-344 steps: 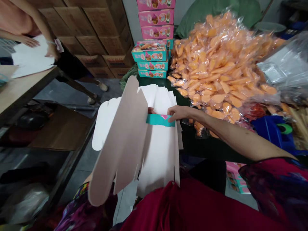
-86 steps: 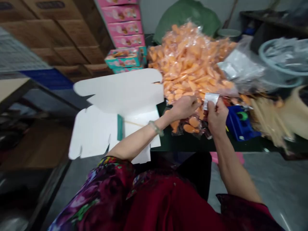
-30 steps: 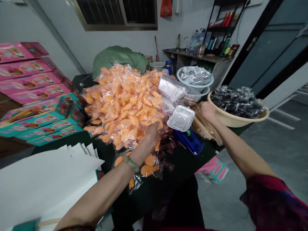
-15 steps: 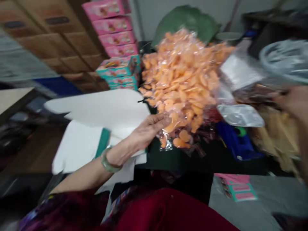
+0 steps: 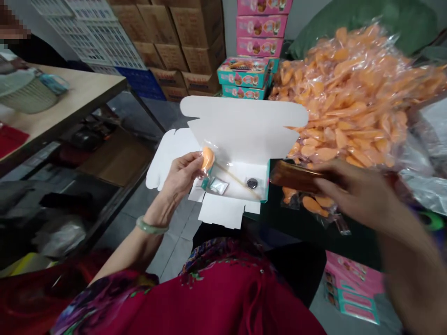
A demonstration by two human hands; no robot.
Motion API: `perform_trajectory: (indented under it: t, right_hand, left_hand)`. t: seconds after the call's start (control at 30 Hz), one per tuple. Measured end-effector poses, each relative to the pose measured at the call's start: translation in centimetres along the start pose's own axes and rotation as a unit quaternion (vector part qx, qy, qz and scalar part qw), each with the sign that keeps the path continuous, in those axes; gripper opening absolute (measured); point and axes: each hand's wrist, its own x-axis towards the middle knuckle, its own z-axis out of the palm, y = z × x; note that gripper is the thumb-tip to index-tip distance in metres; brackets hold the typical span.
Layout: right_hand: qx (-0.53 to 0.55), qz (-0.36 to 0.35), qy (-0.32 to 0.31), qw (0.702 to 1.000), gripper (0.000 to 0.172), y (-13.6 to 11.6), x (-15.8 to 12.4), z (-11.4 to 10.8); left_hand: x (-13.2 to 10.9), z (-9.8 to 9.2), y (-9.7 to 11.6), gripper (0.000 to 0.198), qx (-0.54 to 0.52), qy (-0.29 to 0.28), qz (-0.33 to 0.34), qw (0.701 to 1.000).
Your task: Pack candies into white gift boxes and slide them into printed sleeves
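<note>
An open white-lined cardboard box [image 5: 240, 174] stands in front of me, its lid raised. Inside lie a thin wooden stick [image 5: 232, 177], a small white packet [image 5: 219, 186] and a round black piece [image 5: 252, 183] in clear wrap. Over the box's left edge, my left hand [image 5: 182, 174] pinches an orange plastic piece [image 5: 208, 158] in a clear bag. My right hand [image 5: 359, 190] is closed on a brown, shiny wrapped packet [image 5: 296, 177], just right of the box. Beneath and behind that hand spreads a heap of bagged orange pieces [image 5: 345, 102].
Pink and teal boxes [image 5: 261, 46] are stacked behind the open box, beside brown cartons [image 5: 188, 42]. To the left stands a table [image 5: 91, 88] with a basket [image 5: 28, 93]. A green sack [image 5: 401, 23] lies behind the heap. Part of another person shows at top left.
My left hand has moved left from the heap to the box with a bagged orange piece. My right hand has come in from the far right with the brown packet. The view has turned left.
</note>
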Motion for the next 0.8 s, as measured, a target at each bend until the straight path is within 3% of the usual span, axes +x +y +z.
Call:
perform_trajectory:
  t: [0.03, 0.1, 0.2, 0.27, 0.47, 0.53, 0.7, 0.8]
  right_hand:
    - [0.032, -0.001, -0.067, 0.997, 0.003, -1.3, 1.2, 2.4]
    - [0.119, 0.04, -0.178, 0.976, 0.008, -3.6, 3.6, 7.7]
    - [0.198, 0.16, -0.213, 0.943, 0.02, -5.7, 6.4, 14.4]
    - [0.206, 0.237, -0.211, 0.926, 0.023, -6.1, 7.0, 16.7]
    - [0.3, 0.434, -0.118, 0.841, 0.022, -7.9, 5.7, 18.1]
    - [0.295, 0.463, -0.09, 0.831, 0.023, -8.7, 4.9, 19.0]
    - [0.199, 0.397, -0.127, 0.887, 0.025, -8.5, 3.5, 20.7]
    - [0.111, 0.321, -0.087, 0.937, 0.018, -7.9, 3.5, 20.7]
  left_hand:
    - [-0.3, -0.4, -0.1, 0.02, -0.014, 0.005, 0.004, 1.0]
    - [-0.8, -1.3, -0.1, 0.024, -0.035, 0.015, 0.014, 0.999]
    - [-1.2, -2.9, -0.1, 0.035, -0.051, 0.033, 0.015, 0.998]
    - [-1.1, -4.0, -0.4, 0.042, -0.054, 0.039, 0.014, 0.998]
    - [0.0, -4.9, -1.9, 0.053, -0.055, 0.024, 0.036, 0.998]
    - [0.4, -4.5, -2.5, 0.053, -0.068, 0.023, 0.043, 0.997]
    - [0.7, -3.1, -4.1, 0.058, -0.109, 0.036, 0.051, 0.992]
    - [0.6, -2.7, -5.0, 0.064, -0.122, 0.018, 0.042, 0.991]
